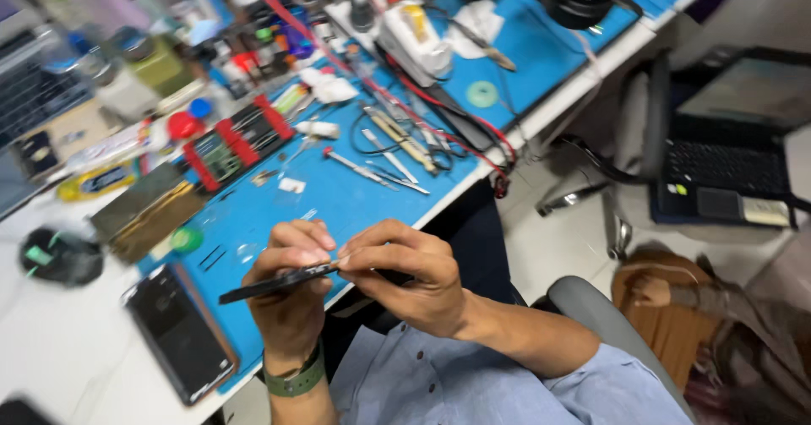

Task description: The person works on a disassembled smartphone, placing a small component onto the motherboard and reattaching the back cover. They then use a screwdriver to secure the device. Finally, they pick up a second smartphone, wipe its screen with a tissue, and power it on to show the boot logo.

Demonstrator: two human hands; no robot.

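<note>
My left hand (290, 294) grips a thin black phone (262, 286) edge-on, just above the front edge of the blue work mat (355, 201). My right hand (404, 273) pinches the phone's right end with its fingertips; whether a small tool sits between them is too blurred to tell. A green band wraps my left wrist. Both hands hover over my lap, in front of the bench.
Another dark phone (179, 330) lies flat at the mat's left corner. Tweezers and metal tools (384, 159), a red clamp fixture (236, 142), bottles and red cables crowd the bench. An open laptop (731, 150) rests on a chair to the right.
</note>
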